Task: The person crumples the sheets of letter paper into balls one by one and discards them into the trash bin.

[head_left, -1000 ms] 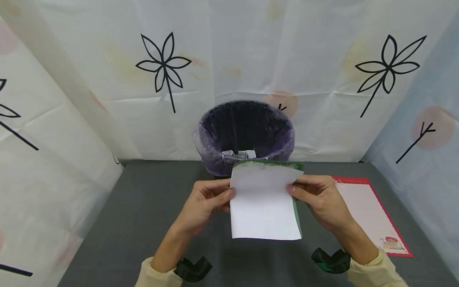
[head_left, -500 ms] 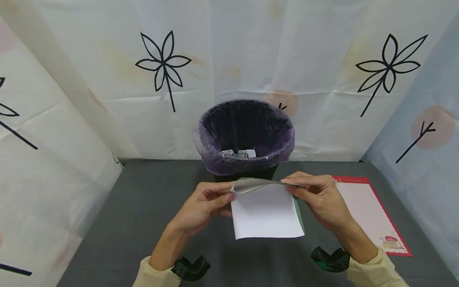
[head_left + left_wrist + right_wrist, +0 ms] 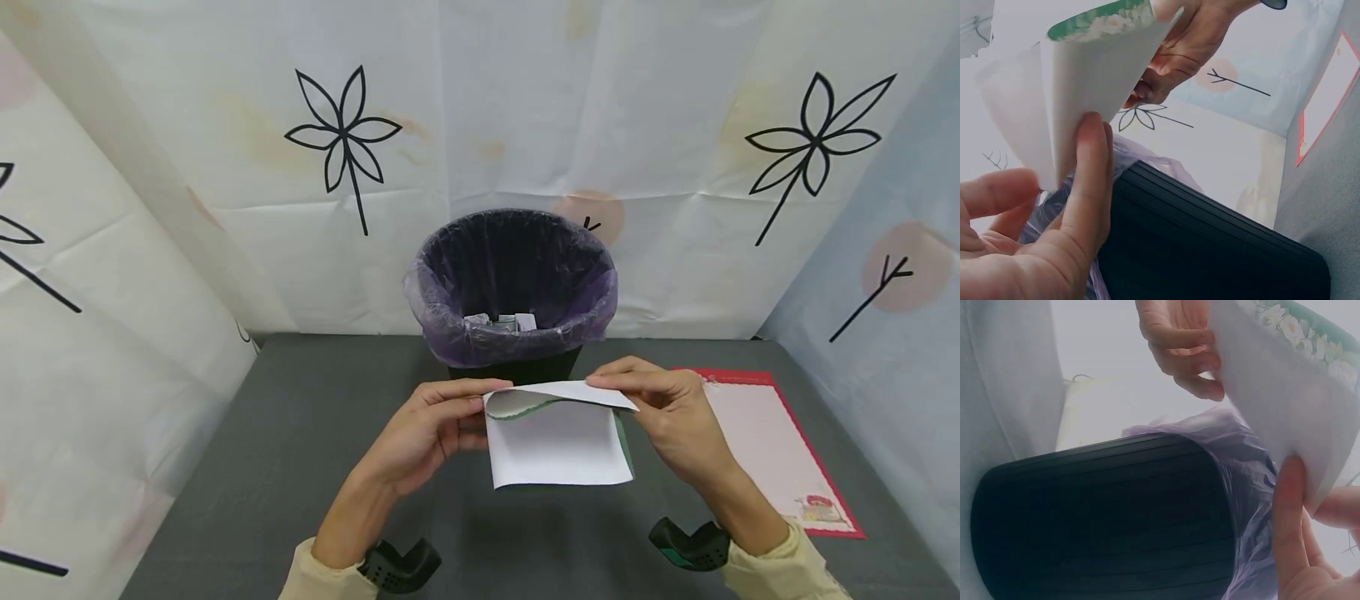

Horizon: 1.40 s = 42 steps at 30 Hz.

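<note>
Both hands hold a sheet of paper (image 3: 558, 450), white with a green, flower-printed border, in front of the bin. Its upper part is folded over toward the person, so a curved flap with a green edge hangs over the white face. At the left edge my left hand (image 3: 420, 433) pinches the fold between thumb and fingers. My right hand (image 3: 675, 412) pinches the fold's right end. From the left wrist view, the left hand's fingers (image 3: 1088, 181) lie against the paper. White flowers on green show along the border in the right wrist view.
A black bin (image 3: 517, 367) with a purple plastic liner (image 3: 442, 308) stands behind the paper, with several small paper pieces (image 3: 502, 322) inside. On the right of the dark grey table (image 3: 315, 417) lies a red-bordered sheet (image 3: 765, 442). Patterned cloth hangs around the table.
The top of the green-bordered paper, standing up a second ago, has bent down toward the person into a folded flap. Both hands have stayed at its sides.
</note>
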Each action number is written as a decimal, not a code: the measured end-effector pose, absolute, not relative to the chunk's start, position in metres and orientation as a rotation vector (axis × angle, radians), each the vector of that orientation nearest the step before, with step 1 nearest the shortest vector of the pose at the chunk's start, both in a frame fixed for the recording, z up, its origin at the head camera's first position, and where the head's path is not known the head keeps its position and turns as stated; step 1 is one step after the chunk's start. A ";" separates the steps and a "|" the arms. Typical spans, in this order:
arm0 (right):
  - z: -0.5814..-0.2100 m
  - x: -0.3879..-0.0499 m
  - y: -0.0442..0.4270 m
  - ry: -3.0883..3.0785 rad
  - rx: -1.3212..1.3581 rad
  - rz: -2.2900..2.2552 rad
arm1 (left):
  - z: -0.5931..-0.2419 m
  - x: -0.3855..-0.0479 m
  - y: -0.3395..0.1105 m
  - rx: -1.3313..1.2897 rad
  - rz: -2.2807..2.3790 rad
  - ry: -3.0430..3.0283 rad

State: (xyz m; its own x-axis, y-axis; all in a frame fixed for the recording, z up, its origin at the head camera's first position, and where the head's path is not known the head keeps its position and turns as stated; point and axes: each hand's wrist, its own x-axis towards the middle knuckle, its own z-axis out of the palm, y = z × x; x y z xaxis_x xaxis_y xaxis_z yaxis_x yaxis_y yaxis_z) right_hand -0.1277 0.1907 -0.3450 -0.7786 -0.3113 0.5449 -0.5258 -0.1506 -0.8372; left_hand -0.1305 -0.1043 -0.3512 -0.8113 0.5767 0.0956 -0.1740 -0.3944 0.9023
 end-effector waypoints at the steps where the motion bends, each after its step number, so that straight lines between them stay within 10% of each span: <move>1: -0.345 -0.128 0.191 -1.937 0.959 2.058 | -0.350 -0.130 -0.104 0.563 2.226 1.375; 42: -0.340 -0.125 0.198 -2.154 0.879 2.255 | -0.347 -0.121 -0.089 0.468 2.114 1.801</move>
State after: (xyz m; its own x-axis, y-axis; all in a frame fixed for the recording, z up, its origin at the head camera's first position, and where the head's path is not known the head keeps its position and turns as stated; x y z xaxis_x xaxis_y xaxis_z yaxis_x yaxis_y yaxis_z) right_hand -0.1253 0.1976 -0.3396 -0.8482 -0.4282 0.3117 -0.2916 -0.1136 -0.9498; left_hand -0.1213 -0.0890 -0.3465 -0.8938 0.4467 0.0383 -0.0331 -0.1508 0.9880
